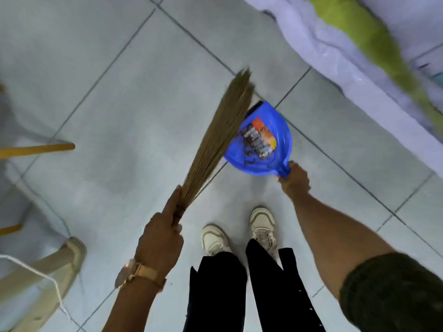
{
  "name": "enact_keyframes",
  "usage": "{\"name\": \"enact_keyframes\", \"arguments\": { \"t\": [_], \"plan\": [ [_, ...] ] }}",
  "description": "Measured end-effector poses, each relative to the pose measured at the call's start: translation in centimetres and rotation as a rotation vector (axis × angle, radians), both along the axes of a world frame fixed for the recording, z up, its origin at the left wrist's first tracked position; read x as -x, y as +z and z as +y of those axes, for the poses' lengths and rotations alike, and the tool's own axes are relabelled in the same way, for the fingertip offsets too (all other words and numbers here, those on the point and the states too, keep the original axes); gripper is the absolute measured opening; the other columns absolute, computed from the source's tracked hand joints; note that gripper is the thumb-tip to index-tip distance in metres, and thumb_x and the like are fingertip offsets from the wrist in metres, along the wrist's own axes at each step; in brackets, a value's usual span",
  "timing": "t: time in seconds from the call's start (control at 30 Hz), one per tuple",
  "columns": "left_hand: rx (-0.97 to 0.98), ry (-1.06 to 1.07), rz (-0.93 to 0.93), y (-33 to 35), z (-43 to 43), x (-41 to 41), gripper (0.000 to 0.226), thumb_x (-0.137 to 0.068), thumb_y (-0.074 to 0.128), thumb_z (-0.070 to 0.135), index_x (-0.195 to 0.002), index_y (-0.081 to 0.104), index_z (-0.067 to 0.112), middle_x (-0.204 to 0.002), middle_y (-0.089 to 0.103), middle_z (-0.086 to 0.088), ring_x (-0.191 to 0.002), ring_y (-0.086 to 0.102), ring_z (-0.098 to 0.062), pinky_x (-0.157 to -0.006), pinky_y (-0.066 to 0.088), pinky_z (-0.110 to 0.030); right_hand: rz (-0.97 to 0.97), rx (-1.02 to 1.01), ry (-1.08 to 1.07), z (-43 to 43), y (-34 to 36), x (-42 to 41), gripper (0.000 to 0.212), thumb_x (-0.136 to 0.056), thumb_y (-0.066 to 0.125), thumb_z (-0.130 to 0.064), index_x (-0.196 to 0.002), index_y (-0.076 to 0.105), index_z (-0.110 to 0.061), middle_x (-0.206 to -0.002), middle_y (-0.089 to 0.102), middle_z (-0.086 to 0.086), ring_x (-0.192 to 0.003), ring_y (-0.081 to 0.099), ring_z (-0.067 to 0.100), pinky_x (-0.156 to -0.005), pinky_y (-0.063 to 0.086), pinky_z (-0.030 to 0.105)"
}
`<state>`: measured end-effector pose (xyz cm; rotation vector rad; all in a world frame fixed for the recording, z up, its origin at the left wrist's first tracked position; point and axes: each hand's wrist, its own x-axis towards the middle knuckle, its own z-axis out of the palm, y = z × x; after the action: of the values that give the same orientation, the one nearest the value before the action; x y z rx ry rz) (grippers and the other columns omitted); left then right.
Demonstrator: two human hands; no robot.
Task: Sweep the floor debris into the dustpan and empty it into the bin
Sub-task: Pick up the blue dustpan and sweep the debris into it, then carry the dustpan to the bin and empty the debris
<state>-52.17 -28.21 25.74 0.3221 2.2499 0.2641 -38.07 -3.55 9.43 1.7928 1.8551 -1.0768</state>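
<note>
My left hand [160,238] grips the bound end of a brown straw broom [220,135], whose bristles fan up and right across the left rim of a blue dustpan [281,137]. My right hand [294,179] is closed on the dustpan's short handle at its lower right. Inside the pan lie a crumpled orange and silver wrapper [260,137] and small dark bits of debris [249,159]. The pan's open front edge points up and left. No bin is in view.
Pale grey floor tiles [134,104] fill the view. My two white shoes [239,233] stand just below the pan. A bed edge with lilac sheet and green cloth [354,44] runs along the upper right. Wooden chair legs [38,148] and a beige stool leg [48,267] are at the left.
</note>
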Motion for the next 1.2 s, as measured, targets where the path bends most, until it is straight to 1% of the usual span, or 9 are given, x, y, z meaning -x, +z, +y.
{"name": "enact_keyframes", "arguments": {
  "t": [0.17, 0.3, 0.37, 0.47, 0.57, 0.73, 0.8, 0.97, 1.2],
  "plan": [
    [-0.015, 0.105, 0.009, 11.2, 0.7, 0.8, 0.077, -0.090, 0.051, 0.000, -0.149, 0.020, 0.038, -0.123, 0.062, -0.018, -0.109, 0.058, -0.038, -0.089, 0.046, -0.038, 0.078, -0.002, -0.152, -4.0, 14.2, -5.9, 0.032, -0.081, 0.071, -0.010, -0.111, 0.060, -0.002, -0.105, 0.069, 0.022, -0.102, 0.064, 0.040, -0.077, 0.048, 0.041],
    [0.027, 0.103, -0.028, 15.7, 1.2, 1.2, 0.074, -0.091, 0.047, 0.001, -0.151, 0.020, 0.034, -0.130, 0.060, -0.016, -0.108, 0.059, -0.037, -0.082, 0.044, -0.032, 0.137, -0.011, -0.270, -7.5, 22.4, -10.7, 0.043, -0.080, 0.075, -0.009, -0.120, 0.060, 0.000, -0.107, 0.068, 0.021, -0.105, 0.062, 0.040, -0.081, 0.047, 0.042],
    [0.038, 0.055, -0.051, 19.5, 1.6, 0.6, 0.072, -0.091, 0.044, 0.003, -0.151, 0.019, 0.033, -0.136, 0.055, -0.017, -0.109, 0.058, -0.038, -0.085, 0.047, -0.033, 0.196, -0.024, -0.323, -9.2, 27.8, -13.2, 0.041, -0.079, 0.077, -0.008, -0.116, 0.061, 0.001, -0.100, 0.068, 0.019, -0.101, 0.063, 0.040, -0.076, 0.045, 0.040],
    [0.081, -0.073, -0.062, 23.5, 2.7, -0.3, 0.069, -0.092, 0.041, 0.007, -0.152, 0.017, 0.030, -0.147, 0.042, -0.017, -0.121, 0.051, -0.039, -0.095, 0.047, -0.037, 0.244, -0.079, -0.415, -10.7, 34.6, -16.5, 0.038, -0.078, 0.077, -0.005, -0.113, 0.062, 0.000, -0.098, 0.068, 0.015, -0.098, 0.063, 0.034, -0.070, 0.035, 0.028],
    [0.083, -0.176, -0.112, 26.8, 4.7, -2.7, 0.068, -0.091, 0.041, 0.008, -0.152, 0.018, 0.027, -0.146, 0.043, -0.018, -0.124, 0.051, -0.040, -0.101, 0.048, -0.045, 0.281, -0.143, -0.515, -12.0, 40.1, -19.8, 0.035, -0.077, 0.077, -0.004, -0.110, 0.063, 0.000, -0.098, 0.069, 0.016, -0.096, 0.064, 0.031, -0.068, 0.033, 0.024],
    [0.056, -0.419, -0.131, 30.3, 9.6, -9.6, 0.055, -0.089, 0.039, 0.008, -0.143, 0.037, 0.019, -0.133, 0.052, -0.027, -0.120, 0.056, -0.043, -0.100, 0.049, -0.050, 0.310, -0.239, -0.722, -14.2, 44.7, -25.7, 0.037, -0.079, 0.076, -0.009, -0.112, 0.063, 0.000, -0.106, 0.069, 0.021, -0.101, 0.063, 0.035, -0.078, 0.041, 0.031],
    [0.037, -0.515, -0.125, 31.5, 11.9, -13.4, 0.051, -0.088, 0.041, 0.007, -0.138, 0.041, 0.016, -0.131, 0.054, -0.029, -0.121, 0.055, -0.044, -0.102, 0.047, -0.052, 0.302, -0.265, -0.808, -14.4, 45.6, -28.1, 0.034, -0.079, 0.076, -0.011, -0.109, 0.063, -0.001, -0.105, 0.069, 0.022, -0.101, 0.063, 0.036, -0.077, 0.040, 0.031],
    [-0.010, -0.708, -0.093, 32.9, 17.2, -24.6, 0.055, -0.089, 0.043, 0.013, -0.143, 0.037, 0.021, -0.134, 0.052, -0.026, -0.121, 0.055, -0.042, -0.104, 0.045, -0.051, 0.281, -0.301, -0.947, -13.2, 46.3, -36.0, 0.032, -0.081, 0.075, -0.013, -0.106, 0.063, 0.002, -0.105, 0.068, 0.024, -0.102, 0.062, 0.039, -0.075, 0.043, 0.034],
    [0.031, -1.048, -0.016, 32.4, 21.7, -43.2, 0.060, -0.089, 0.044, 0.010, -0.146, 0.033, 0.026, -0.137, 0.047, -0.021, -0.120, 0.055, -0.039, -0.098, 0.050, -0.047, 0.195, -0.244, -1.150, -12.7, 45.6, -52.7, 0.046, -0.086, 0.070, -0.022, -0.126, 0.053, -0.007, -0.123, 0.062, 0.018, -0.116, 0.058, 0.038, -0.090, 0.047, 0.039]
  ]
}}
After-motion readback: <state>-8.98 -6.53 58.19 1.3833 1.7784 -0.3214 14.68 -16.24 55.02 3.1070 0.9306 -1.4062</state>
